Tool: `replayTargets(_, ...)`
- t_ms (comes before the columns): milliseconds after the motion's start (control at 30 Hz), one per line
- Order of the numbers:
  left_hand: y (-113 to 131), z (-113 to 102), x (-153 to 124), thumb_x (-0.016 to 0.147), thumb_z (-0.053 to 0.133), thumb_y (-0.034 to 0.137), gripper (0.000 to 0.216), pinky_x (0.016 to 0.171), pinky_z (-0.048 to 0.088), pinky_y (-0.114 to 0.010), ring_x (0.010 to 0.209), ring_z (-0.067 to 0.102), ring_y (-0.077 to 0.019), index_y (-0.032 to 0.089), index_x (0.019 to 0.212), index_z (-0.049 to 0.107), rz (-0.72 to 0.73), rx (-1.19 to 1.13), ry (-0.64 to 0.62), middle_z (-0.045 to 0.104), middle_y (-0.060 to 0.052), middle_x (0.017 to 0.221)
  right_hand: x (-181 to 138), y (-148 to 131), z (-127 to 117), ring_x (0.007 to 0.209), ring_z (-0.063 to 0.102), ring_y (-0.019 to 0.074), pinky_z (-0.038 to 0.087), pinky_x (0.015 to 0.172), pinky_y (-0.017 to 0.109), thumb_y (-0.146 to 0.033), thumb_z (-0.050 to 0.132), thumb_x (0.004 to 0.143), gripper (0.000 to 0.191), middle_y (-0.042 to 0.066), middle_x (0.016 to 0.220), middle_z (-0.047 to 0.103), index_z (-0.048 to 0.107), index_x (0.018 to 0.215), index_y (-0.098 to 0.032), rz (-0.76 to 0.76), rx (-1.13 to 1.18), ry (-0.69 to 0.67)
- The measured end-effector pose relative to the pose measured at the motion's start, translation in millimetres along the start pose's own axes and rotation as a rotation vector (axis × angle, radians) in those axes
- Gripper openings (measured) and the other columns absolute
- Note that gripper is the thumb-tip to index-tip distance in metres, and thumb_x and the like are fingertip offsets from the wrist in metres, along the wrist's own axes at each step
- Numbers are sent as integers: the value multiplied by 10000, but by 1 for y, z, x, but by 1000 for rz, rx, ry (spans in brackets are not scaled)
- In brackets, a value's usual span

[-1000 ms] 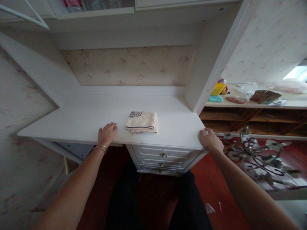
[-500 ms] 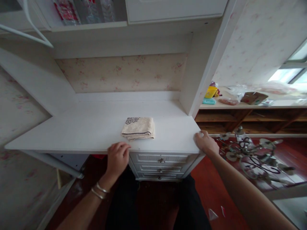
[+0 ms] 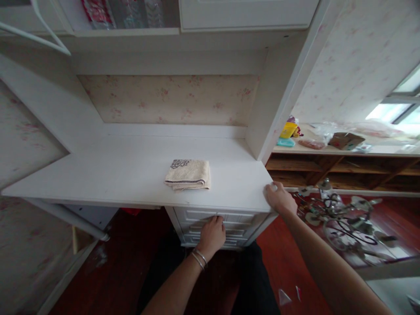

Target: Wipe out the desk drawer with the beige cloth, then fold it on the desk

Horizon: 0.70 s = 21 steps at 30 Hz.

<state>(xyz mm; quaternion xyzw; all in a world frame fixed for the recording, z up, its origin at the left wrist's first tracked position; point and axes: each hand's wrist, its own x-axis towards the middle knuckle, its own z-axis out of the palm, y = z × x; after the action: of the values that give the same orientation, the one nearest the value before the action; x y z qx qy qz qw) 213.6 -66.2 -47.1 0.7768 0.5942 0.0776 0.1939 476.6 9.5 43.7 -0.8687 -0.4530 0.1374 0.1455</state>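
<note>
My left hand (image 3: 212, 236), two metal bangles on its wrist, is at the top drawer (image 3: 193, 215) of the white desk. Its fingers are curled over the spot of the drawer knob, which they hide. The drawer front looks closed. At the desk's right front corner, my right hand (image 3: 281, 200) grips the edge of the white desktop (image 3: 111, 170), with a small pale spot showing by its fingers. A folded beige cloth (image 3: 188, 174) with a dark pattern lies on the desktop between the hands, touched by neither.
Above the desk hangs a white cupboard (image 3: 246, 15), beside a shelf with plastic-wrapped items (image 3: 98, 13). To the right stands a low wooden shelf unit (image 3: 295, 164) with a yellow container (image 3: 288, 130) and a cardboard box (image 3: 346, 141). A chandelier (image 3: 348, 218) lies on the red floor.
My left hand has moved right and down from the desk's front edge to the top drawer's knob. My right hand stays on the desk corner. The camera view has shifted slightly.
</note>
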Motion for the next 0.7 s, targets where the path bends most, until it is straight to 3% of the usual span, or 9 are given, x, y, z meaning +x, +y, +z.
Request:
replayTargets(267,3,-3,-1,983,341,276,319,842,477,-332,1004,659,-201,266,1095,639,-64,-34,1,678,-100,1114,2,0,0,1143,586,375,454,917,510,-600,310,914,608,165,1275,608,437,1420,-288,9,4,-2)
replayTargets(400,8,-2,-18,969,376,280,283,786,487,-332,943,676,-210,264,1019,655,-93,-61,3,692,-97,1053,2,0,1,1132,591,381,457,906,508,-594,303,917,609,171,1254,616,428,1425,-282,2,-3,-13)
replayTargets(567,15,9,-86,953,400,295,288,747,509,-325,900,689,-212,320,1081,657,-65,-122,-55,700,-57,1074,4,2,2,1138,588,389,456,906,517,-593,297,918,627,194,1247,613,419,1435,-260,-10,-20,-14)
replayTargets(633,19,18,-122,951,389,251,345,784,523,-334,959,681,-221,362,1170,632,-64,-148,-13,695,-21,1129,4,3,2,1142,587,387,453,911,521,-577,291,925,622,199,1254,609,412,1443,-255,-19,-18,-23)
replayTargets(700,21,27,-158,919,445,227,346,786,534,-340,911,689,-229,355,1158,661,-99,-140,-91,702,-31,1111,3,2,3,1139,588,390,452,910,529,-574,287,929,625,209,1255,605,410,1449,-250,-18,-19,-21)
